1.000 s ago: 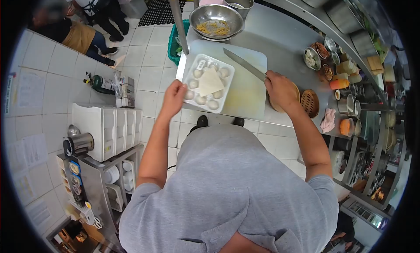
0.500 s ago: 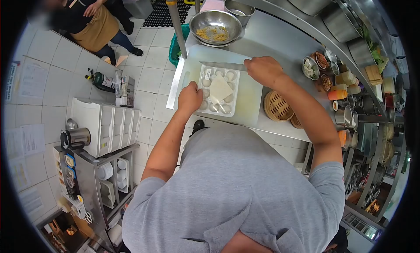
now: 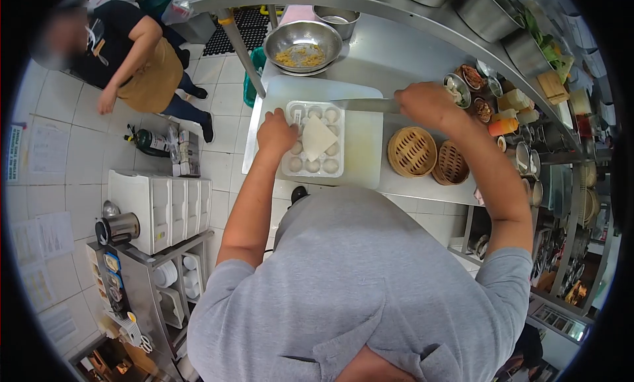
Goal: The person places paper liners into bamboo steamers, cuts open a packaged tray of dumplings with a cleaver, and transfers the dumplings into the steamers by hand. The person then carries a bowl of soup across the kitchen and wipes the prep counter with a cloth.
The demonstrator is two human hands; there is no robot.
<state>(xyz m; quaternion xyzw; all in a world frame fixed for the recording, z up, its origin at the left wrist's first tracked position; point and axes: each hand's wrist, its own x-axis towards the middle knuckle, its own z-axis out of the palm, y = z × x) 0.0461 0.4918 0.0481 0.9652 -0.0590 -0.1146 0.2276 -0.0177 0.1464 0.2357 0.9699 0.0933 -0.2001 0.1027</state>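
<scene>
Head view: right hand [image 3: 426,104] grips the knife [image 3: 363,105], pointing nine o'clock at the tray [image 3: 341,144]; nearer left hand [image 3: 276,135] touches its ten o'clock edge, grip unclear.

I see a glossy plastic tray [image 3: 341,155], smooth metal knife [image 3: 366,105], matt plastic board [image 3: 363,144], shiny metal worktop [image 3: 389,58] and 2 matt wooden baskets [image 3: 412,151].

The bare left hand [image 3: 277,134] lies palm down, wrist [image 3: 267,163] behind its fingers [image 3: 278,114]; the bare right hand [image 3: 422,105] is clenched, elbow [image 3: 510,220] bent well behind its fingers.
</scene>
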